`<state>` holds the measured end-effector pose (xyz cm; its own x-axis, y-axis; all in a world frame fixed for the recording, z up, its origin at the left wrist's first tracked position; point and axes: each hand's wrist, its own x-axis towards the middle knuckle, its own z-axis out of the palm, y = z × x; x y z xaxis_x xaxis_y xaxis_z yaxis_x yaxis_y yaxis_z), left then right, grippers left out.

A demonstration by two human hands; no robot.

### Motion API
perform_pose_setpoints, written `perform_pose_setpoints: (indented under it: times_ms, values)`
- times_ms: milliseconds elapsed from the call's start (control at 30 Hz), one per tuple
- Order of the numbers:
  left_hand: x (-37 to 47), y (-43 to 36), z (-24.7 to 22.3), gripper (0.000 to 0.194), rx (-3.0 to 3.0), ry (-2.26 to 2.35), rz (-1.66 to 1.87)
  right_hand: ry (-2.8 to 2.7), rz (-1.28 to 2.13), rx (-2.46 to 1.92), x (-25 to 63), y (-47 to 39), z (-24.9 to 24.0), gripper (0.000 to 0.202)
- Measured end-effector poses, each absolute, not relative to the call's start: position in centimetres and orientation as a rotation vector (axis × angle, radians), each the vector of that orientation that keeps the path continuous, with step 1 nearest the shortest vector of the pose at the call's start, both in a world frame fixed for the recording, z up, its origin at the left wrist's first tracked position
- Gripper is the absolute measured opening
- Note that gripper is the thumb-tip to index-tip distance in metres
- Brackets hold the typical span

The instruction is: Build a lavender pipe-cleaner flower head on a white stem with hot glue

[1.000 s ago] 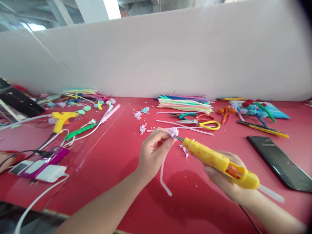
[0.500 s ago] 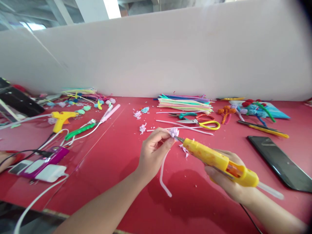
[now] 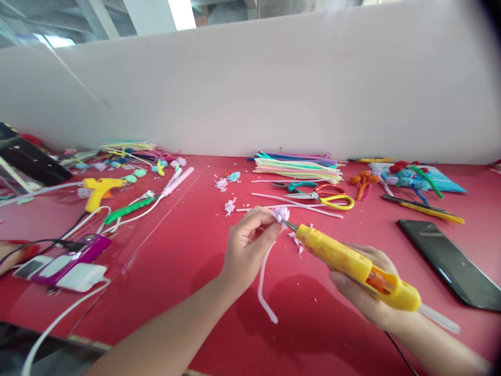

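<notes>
My left hand (image 3: 250, 237) pinches a pale lilac pipe-cleaner flower (image 3: 281, 213), whose fluffy head pokes up past the fingertips. Its lilac stem (image 3: 263, 287) hangs below the hand and bends near the lower end. In my right hand (image 3: 368, 287) is a yellow hot glue gun (image 3: 340, 256), with a clear glue stick protruding from its back. The metal nozzle meets the underside of the flower head, close to my left thumb; whether glue is coming out is too small to tell. Small lilac clippings (image 3: 296, 241) lie on the table behind the nozzle.
Pipe cleaners (image 3: 297, 168), pliers (image 3: 295, 186) and yellow-handled scissors (image 3: 332, 200) lie beyond my hands. A phone (image 3: 446, 261) and a utility knife (image 3: 426, 209) are at right. Leftward are another glue gun (image 3: 96, 193), a purple power strip (image 3: 74, 258) with cables, and another person's hand (image 3: 11, 256).
The glue gun and my right hand have shifted slightly right and down in view. The nozzle stays at the flower, and my left hand keeps its pinch.
</notes>
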<state>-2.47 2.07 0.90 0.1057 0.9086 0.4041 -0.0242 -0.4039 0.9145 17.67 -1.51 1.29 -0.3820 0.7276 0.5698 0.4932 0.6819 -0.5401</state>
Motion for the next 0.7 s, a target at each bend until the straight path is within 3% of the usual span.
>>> perform_pose_setpoints:
  times_ms: [500,700]
  values:
    - [-3.1,2.4,0.8,0.012,2.081,1.124,1.598,-2.027,0.320,-1.038,17.5,-2.1,0.0,0.025]
    - [-3.5,3.6,1.0,0.013,1.451,1.149,1.525,-2.055,0.364,-1.203,16.8,-1.1,-0.3,0.017]
